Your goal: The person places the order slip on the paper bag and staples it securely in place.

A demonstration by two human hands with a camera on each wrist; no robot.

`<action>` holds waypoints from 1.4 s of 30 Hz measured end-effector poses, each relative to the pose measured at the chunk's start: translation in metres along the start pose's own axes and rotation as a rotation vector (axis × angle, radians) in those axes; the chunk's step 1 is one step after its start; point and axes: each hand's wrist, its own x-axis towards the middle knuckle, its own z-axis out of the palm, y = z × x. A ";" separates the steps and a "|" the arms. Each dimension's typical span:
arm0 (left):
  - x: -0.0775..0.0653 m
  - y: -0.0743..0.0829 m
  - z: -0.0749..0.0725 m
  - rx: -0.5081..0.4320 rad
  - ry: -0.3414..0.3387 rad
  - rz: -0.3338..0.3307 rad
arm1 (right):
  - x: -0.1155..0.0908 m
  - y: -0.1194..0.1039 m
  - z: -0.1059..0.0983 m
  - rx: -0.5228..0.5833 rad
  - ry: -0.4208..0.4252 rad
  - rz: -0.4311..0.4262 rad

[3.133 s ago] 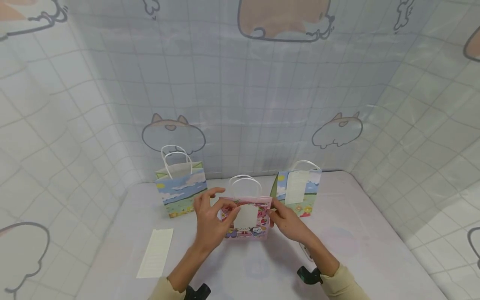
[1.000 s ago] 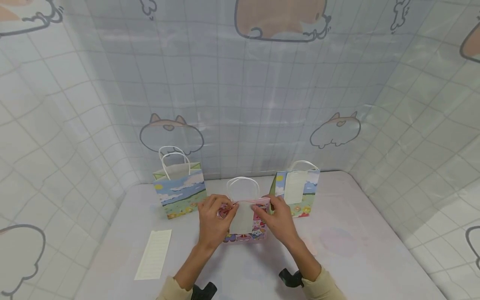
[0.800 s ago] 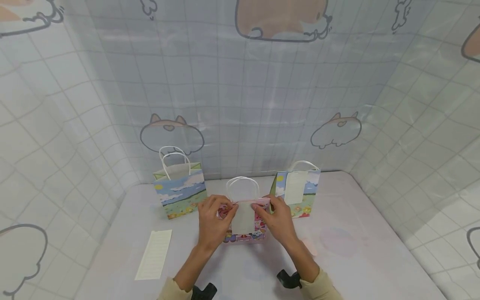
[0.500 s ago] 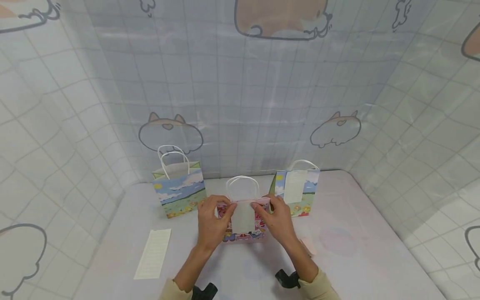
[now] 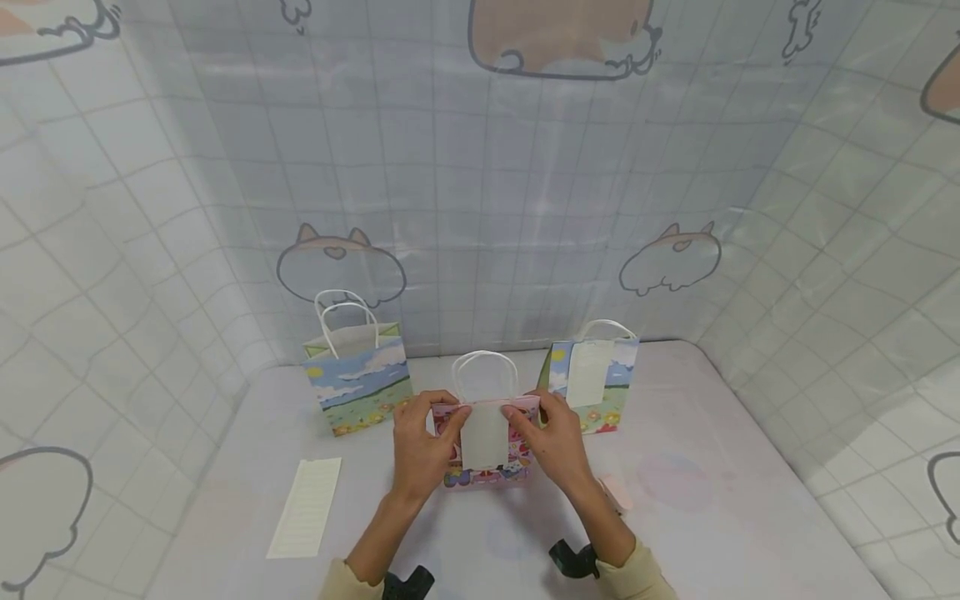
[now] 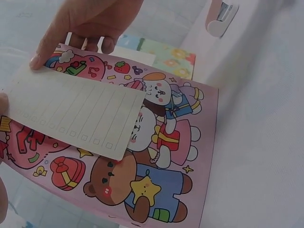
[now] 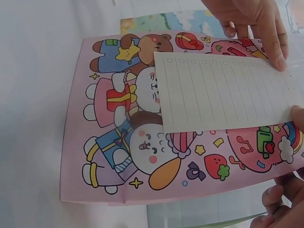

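A pink paper gift bag with cartoon animals and white handles stands at the table's middle. Against its front lies a cream checklist sheet, its lines and small boxes visible in the right wrist view. My left hand pinches the top edge of bag and sheet at the left corner, thumb in front. At the right corner my right hand does likewise, its thumb pressing the sheet and its fingers behind the bag. The sheet's lower end stays unheld, over the printed bear.
A landscape-print gift bag stands back left. Another, with a cream sheet on its front, stands back right. More checklist paper lies at left. A pink stapler lies beside my right forearm. Grid-patterned curtains surround the table.
About three seconds ago my left hand hovered by the sheet's upper left corner and my right held the bag's right side. Both now pinch the top edge. Over the last second they barely move.
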 end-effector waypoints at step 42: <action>0.002 -0.002 -0.006 0.038 -0.030 0.045 | -0.002 -0.003 -0.002 0.004 0.006 0.060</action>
